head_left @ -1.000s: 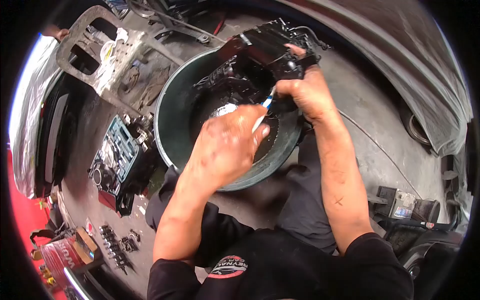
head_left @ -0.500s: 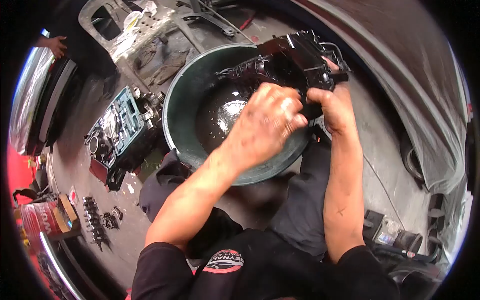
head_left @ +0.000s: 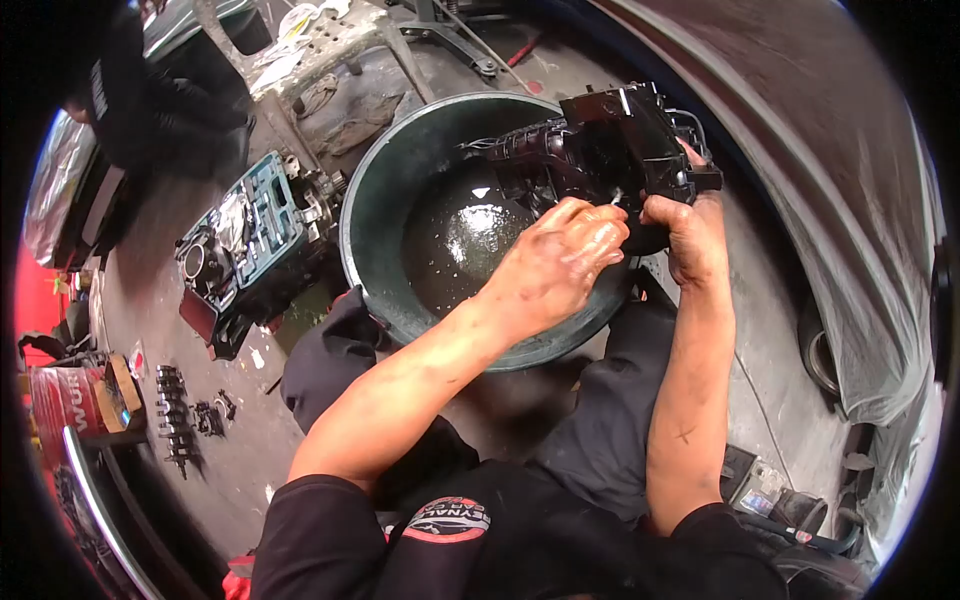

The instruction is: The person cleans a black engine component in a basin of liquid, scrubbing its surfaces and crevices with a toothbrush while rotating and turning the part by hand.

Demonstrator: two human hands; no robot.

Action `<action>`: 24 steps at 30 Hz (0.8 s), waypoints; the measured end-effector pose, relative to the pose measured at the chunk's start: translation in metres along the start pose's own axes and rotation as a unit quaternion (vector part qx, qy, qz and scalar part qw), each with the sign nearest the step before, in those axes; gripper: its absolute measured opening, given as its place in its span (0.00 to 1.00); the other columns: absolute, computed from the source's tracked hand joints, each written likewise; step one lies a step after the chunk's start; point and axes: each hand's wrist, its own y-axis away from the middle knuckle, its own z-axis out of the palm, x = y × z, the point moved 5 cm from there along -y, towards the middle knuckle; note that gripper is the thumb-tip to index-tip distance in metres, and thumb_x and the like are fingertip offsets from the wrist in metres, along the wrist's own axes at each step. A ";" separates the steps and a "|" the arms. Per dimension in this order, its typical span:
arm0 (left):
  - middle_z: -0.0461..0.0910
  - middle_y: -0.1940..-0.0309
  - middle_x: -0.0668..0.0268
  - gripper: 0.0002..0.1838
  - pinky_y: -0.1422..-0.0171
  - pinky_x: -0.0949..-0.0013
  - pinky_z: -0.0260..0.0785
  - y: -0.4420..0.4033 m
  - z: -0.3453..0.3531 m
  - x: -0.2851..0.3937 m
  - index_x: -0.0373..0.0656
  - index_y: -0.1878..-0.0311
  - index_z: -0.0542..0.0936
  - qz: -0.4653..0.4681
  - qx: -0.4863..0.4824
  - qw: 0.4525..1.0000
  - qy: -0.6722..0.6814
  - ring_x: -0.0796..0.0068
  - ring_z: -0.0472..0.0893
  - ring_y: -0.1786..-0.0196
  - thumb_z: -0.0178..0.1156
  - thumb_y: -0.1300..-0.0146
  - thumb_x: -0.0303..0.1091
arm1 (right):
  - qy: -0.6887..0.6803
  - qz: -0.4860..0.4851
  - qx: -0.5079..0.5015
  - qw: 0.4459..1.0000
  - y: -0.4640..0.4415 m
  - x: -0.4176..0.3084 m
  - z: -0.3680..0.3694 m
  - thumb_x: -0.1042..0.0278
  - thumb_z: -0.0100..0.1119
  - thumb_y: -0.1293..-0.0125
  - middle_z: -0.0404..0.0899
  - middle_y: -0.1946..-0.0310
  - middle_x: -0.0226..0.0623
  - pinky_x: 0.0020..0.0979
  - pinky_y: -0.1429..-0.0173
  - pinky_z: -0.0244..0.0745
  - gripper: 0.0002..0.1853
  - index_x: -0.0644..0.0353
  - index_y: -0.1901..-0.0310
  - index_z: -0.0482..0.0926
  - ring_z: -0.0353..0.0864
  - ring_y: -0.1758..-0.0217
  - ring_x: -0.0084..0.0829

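Observation:
A wet, glossy black engine part (head_left: 630, 130), box-like at one end and ribbed at the other, is held tilted over the right side of a large dark green tub (head_left: 362, 215). My right hand (head_left: 690, 225) grips its near right end, thumb in front and fingers partly hidden behind. Close against the part's near side, my left hand (head_left: 570, 250) is closed in a pinch. A small pale tip shows at its fingers, but what it belongs to is unclear. Dark liquid (head_left: 470, 235) with a bright reflection lies in the tub.
Left of the tub, an open teal tool case (head_left: 265, 225) rests on a dark engine block (head_left: 265, 300). A crankshaft (head_left: 172, 420) lies on the floor. A dirty plastic chair (head_left: 345, 40) stands behind. Plastic sheeting (head_left: 800, 180) hangs at right. Another person (head_left: 170, 110) bends at upper left.
My left hand has moved slightly right and down, closer against the black part. The view has shifted a little. The other person has leaned further into view.

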 end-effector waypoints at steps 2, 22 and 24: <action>0.83 0.49 0.54 0.11 0.41 0.59 0.76 -0.003 -0.019 0.002 0.35 0.52 0.79 -0.015 -0.009 1.000 0.008 0.53 0.82 0.47 0.63 0.38 0.23 | -0.012 -0.016 0.018 1.000 0.000 0.003 -0.006 0.83 0.61 0.59 0.80 0.59 0.35 0.29 0.59 0.77 0.42 0.62 0.34 0.70 0.80 0.65 0.28; 0.82 0.61 0.52 0.16 0.55 0.62 0.79 0.017 -0.040 0.001 0.28 0.50 0.79 -0.004 0.048 0.970 -0.237 0.59 0.83 0.60 0.63 0.43 0.22 | -0.050 0.000 0.036 0.998 0.001 -0.003 -0.009 0.83 0.59 0.60 0.80 0.62 0.33 0.29 0.62 0.76 0.41 0.62 0.35 0.72 0.78 0.68 0.26; 0.77 0.70 0.58 0.18 0.62 0.65 0.76 0.020 -0.035 0.011 0.26 0.50 0.79 -0.007 0.012 0.965 -0.264 0.63 0.79 0.68 0.59 0.46 0.23 | -0.047 0.002 0.029 0.998 0.001 -0.004 -0.008 0.83 0.60 0.60 0.80 0.63 0.33 0.29 0.62 0.76 0.41 0.62 0.35 0.71 0.78 0.68 0.26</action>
